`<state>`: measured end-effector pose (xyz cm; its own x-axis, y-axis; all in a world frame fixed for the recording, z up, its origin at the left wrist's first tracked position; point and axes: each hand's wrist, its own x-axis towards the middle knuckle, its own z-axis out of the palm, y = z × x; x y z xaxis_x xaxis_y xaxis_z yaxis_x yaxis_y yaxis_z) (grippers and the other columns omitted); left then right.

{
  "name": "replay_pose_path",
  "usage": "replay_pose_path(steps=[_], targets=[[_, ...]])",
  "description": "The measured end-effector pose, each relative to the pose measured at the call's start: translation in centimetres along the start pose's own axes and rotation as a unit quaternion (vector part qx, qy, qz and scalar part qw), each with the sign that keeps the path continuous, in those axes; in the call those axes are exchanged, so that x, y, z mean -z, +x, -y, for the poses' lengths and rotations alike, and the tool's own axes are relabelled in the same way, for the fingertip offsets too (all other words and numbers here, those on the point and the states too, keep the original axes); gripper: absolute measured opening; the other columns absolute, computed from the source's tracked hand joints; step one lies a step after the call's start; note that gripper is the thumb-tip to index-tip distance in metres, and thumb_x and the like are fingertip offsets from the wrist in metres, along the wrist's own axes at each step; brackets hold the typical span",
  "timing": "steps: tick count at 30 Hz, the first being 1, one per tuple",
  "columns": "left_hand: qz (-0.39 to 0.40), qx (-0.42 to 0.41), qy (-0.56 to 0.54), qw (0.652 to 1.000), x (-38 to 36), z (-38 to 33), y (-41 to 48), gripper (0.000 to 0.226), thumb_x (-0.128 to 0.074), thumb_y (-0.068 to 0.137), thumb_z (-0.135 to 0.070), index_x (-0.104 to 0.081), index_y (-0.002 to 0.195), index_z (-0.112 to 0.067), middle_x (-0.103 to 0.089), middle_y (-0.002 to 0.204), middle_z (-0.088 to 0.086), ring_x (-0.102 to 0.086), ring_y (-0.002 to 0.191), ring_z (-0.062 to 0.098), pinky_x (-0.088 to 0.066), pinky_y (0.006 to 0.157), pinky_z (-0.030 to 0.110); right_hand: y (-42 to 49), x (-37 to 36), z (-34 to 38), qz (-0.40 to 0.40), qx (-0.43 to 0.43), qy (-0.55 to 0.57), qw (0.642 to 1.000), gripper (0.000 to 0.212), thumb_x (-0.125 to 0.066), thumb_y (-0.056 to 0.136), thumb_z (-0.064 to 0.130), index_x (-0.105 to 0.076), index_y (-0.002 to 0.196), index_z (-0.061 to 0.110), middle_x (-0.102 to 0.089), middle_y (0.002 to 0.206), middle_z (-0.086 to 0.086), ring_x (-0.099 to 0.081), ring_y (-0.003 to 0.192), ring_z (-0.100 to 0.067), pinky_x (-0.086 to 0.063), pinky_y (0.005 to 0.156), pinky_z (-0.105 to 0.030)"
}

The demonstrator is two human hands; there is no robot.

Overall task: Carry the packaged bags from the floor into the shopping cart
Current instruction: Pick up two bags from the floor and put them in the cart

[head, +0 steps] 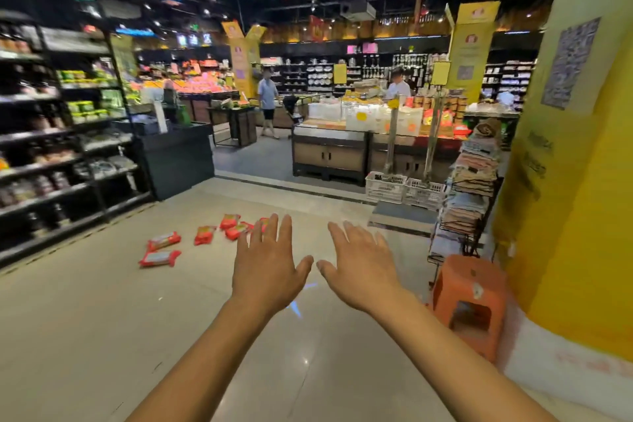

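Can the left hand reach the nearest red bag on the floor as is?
Probably not yet. The left hand is open in the air, and the nearest red bag lies on the floor ahead and to its left. Nothing blocks the path; stepping closer should do.

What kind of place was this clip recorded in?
A supermarket: stocked shelves on the left, a produce display behind, and red bags on the tiled floor.

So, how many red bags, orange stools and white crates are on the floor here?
Red plastic packaged bags: 6, one partly behind the left hand
Orange plastic stool: 1
White plastic slatted crates: 2
Total: 9
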<state>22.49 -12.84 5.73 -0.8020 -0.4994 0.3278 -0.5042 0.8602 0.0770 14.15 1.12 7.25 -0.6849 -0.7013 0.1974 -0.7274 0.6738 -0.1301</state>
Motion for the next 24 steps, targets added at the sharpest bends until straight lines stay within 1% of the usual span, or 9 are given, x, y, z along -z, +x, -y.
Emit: replay_pose_path(steps=[6,8,10,14,19,24], targets=[[0.014,0.084,0.036,0.996,-1.7,4.9,-0.1,0.086,-0.036,0.099,-0.068,-0.005,0.164,-0.022,-0.010,0.172,0.005,-0.013,0.157,0.030,-0.015,0.125,0.051,3.5,-2.7,3.1,0.046,0.077,0.031,0.996,0.071,-0.037,0.104,0.055,-0.011,0.163,0.024,-0.012,0.170,-0.008,-0.012,0.156,-0.028,-0.009,0.126,-0.050],[0.018,0.108,0.049,0.993,-2.1,5.7,0.2,0.085,-0.036,0.099,-0.068,-0.006,0.164,-0.021,-0.012,0.172,0.006,-0.013,0.157,0.030,-0.015,0.126,0.050,4.8,-3.5,3.4,0.057,0.101,0.038,0.993,0.071,-0.038,0.104,0.054,-0.011,0.163,0.024,-0.013,0.170,-0.008,-0.013,0.156,-0.028,-0.009,0.126,-0.050],[0.024,0.133,0.055,0.989,-2.2,5.9,0.9,0.084,-0.035,0.099,-0.068,-0.008,0.164,-0.021,-0.011,0.172,0.005,-0.011,0.158,0.030,-0.013,0.127,0.050,6.3,-4.2,3.3,0.065,0.125,0.041,0.989,0.071,-0.038,0.104,0.054,-0.012,0.163,0.023,-0.014,0.170,-0.008,-0.013,0.156,-0.029,-0.009,0.126,-0.050],[0.023,0.168,0.065,0.983,-2.7,5.4,3.2,0.082,-0.036,0.098,-0.068,-0.012,0.163,-0.024,-0.013,0.172,0.005,-0.013,0.157,0.030,-0.016,0.126,0.053,10.0,-5.0,2.6,0.079,0.158,0.041,0.983,0.072,-0.037,0.104,0.055,-0.010,0.163,0.022,-0.013,0.170,-0.009,-0.013,0.156,-0.029,-0.008,0.125,-0.050],[0.027,0.207,0.083,0.974,-3.5,4.1,6.6,0.083,-0.034,0.099,-0.068,-0.008,0.164,-0.023,-0.011,0.172,0.005,-0.010,0.158,0.030,-0.011,0.127,0.052,14.4,-5.5,0.9,0.081,0.196,0.061,0.975,0.072,-0.038,0.104,0.055,-0.011,0.163,0.023,-0.015,0.170,-0.008,-0.015,0.156,-0.029,-0.009,0.125,-0.050],[0.028,0.235,0.095,0.967,-4.9,3.6,8.9,0.083,-0.034,0.099,-0.068,-0.006,0.164,-0.024,-0.011,0.172,0.004,-0.010,0.158,0.029,-0.012,0.127,0.051,17.6,-6.6,-0.2,0.090,0.228,0.077,0.966,0.071,-0.038,0.104,0.055,-0.012,0.162,0.023,-0.016,0.169,-0.007,-0.015,0.155,-0.027,-0.010,0.125,-0.048]])
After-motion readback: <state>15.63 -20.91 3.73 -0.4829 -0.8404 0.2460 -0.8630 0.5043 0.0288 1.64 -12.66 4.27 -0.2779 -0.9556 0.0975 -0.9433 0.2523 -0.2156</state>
